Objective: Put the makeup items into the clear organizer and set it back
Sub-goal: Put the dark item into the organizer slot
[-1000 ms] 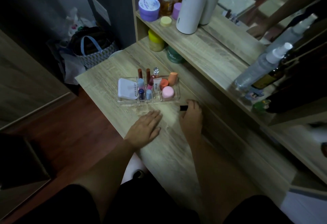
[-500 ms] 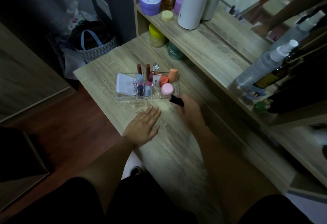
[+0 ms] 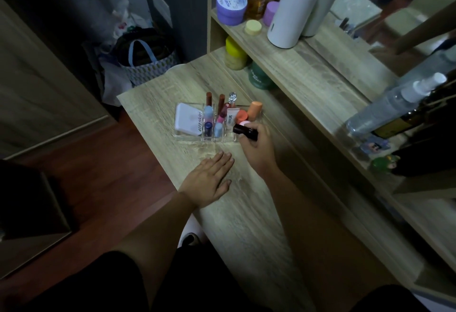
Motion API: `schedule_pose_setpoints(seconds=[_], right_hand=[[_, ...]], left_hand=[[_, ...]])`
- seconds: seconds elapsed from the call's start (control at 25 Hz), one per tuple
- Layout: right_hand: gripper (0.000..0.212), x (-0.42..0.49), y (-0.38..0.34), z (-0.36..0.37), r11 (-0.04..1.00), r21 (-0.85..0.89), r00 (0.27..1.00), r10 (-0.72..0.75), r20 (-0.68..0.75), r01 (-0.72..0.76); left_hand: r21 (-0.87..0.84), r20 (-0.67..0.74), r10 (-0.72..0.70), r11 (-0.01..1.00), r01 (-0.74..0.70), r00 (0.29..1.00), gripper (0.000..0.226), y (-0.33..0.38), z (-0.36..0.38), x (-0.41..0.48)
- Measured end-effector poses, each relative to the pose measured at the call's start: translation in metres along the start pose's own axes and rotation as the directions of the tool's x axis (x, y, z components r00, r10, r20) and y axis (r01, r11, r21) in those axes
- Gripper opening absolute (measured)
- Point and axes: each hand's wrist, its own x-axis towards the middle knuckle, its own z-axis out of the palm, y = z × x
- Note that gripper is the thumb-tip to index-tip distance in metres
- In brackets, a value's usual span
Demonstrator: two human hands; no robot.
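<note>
Clear plastic, the organizer [image 3: 217,136] sits on the pale wood-grain desk [image 3: 246,225], set in from the desk's left edge and just short of the raised shelf [image 3: 308,65] at the back. Its compartments hold a white compact [image 3: 188,120] on the left, several upright lip tubes in the middle, and orange and pink pieces on the right. The right hand [image 3: 256,146] is closed around a black tube [image 3: 245,131], which it holds tilted just above the organizer's near right corner, over the pink piece. The left hand [image 3: 209,181] lies flat and open on the desk, palm down, fingers together, near the organizer's front wall but apart from it.

Bare desk runs from the hands toward the viewer, and a strip stays free between the organizer and the left edge. Behind, the shelf is crowded: a purple jar [image 3: 232,7], a white cylinder [image 3: 293,8], a spray bottle [image 3: 392,104] further right, with a yellow jar [image 3: 235,52] and a green one under it. Beyond the desk's left edge the floor is dark red-brown wood, with a patterned bag [image 3: 148,62] against the wall. The room is dim.
</note>
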Motion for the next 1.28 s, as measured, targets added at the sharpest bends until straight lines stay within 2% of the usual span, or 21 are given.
schedule_pose_setpoints(seconds=[0.2,0.32,0.56,0.72,0.84,1.04,1.28], right_hand=[[0.020,0.002,0.000,0.005,0.994,-0.096,0.997,-0.063,-0.038,0.059],[0.024,0.001,0.000,0.007,0.987,-0.111,0.991,-0.120,-0.063,0.112],[0.034,0.003,0.000,0.008,0.948,-0.289,0.985,-0.158,-0.073,0.131],[0.036,0.004,-0.003,0.009,0.964,-0.239,0.991,-0.129,-0.036,0.116],[0.031,0.004,-0.004,0.009,0.953,-0.266,0.988,-0.152,-0.016,0.142],[0.020,0.004,-0.002,0.015,0.899,-0.322,0.950,-0.312,0.004,0.296],[0.020,0.008,-0.009,0.019,0.879,-0.364,0.946,-0.322,0.028,0.309]], left_hand=[[-0.005,-0.016,-0.002,1.000,0.002,1.000,0.057,-0.001,0.002,-0.001],[-0.005,-0.018,0.001,1.000,-0.001,1.000,0.057,-0.002,0.002,-0.001],[-0.001,-0.002,-0.004,1.000,0.004,1.000,0.058,-0.002,0.004,-0.001],[-0.007,-0.013,0.000,1.000,0.000,1.000,0.057,-0.002,0.003,-0.001],[0.002,-0.025,0.002,1.000,-0.001,1.000,0.057,-0.002,0.003,-0.001],[0.004,-0.010,-0.010,1.000,0.010,1.000,0.058,-0.002,0.003,-0.001],[-0.015,-0.001,-0.012,1.000,0.012,1.000,0.058,-0.002,0.002,-0.001]])
